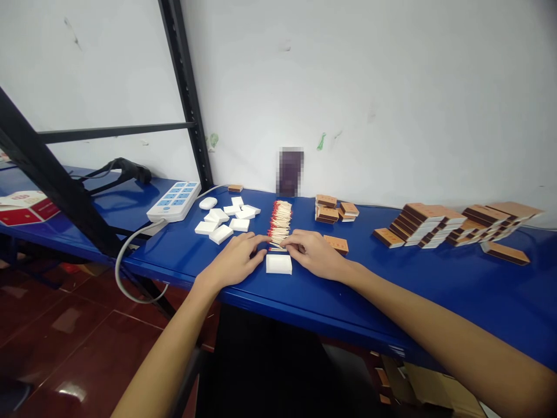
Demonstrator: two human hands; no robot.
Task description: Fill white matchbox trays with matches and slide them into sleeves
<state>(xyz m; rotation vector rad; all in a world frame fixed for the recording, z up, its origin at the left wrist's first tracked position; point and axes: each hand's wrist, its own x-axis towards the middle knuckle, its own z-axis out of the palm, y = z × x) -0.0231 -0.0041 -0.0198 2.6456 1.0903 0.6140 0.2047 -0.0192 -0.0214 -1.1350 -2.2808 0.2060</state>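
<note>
A long pile of red-tipped matches point(281, 219) runs away from me on the blue table. At its near end, my left hand point(238, 255) touches the red heads with the index finger, its thumb apart from the finger. Across from it, my right hand point(314, 253) has thumb and index finger close together at the plain ends of the matches; whether a match is between them is too small to tell. Just in front of the pile lies a white matchbox tray point(279, 264), open side up, between my hands. An orange matchbox point(337, 244) sits partly behind my right hand.
Several white trays point(221, 234) lie at the left, near a white round object point(208, 203) and a power strip point(174, 201). Small matchbox piles point(326, 213) stand behind my right hand; large stacks point(418, 223) are farther right. A black rack post point(185, 87) rises at the left.
</note>
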